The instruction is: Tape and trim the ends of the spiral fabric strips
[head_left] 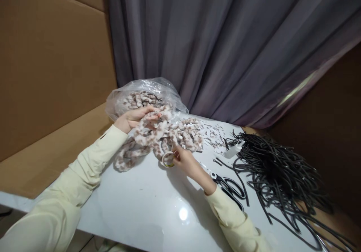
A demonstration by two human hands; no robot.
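Observation:
Fluffy white-and-brown strips, like plush cords, are bunched in my left hand (141,116), whose fingers are closed around them. The held fluffy bundle (150,131) hangs over the table. My right hand (186,162) pinches a small pale ring with a yellow inside, which looks like a roll of tape (168,159), just beside the fluffy cords. More fluffy cords (189,135) lie heaped to the right of the bundle, and another coil (128,156) lies at its left. Behind my left hand, a clear plastic bag (170,90) holds more of the same cords.
Black-handled scissors (229,187) lie right of my right forearm. A white squeeze bottle (233,150) rests against a large tangle of black cords (278,169). Small scraps (214,133) litter the white table (135,210). Cardboard (53,68) stands at left, a grey curtain (175,30) behind.

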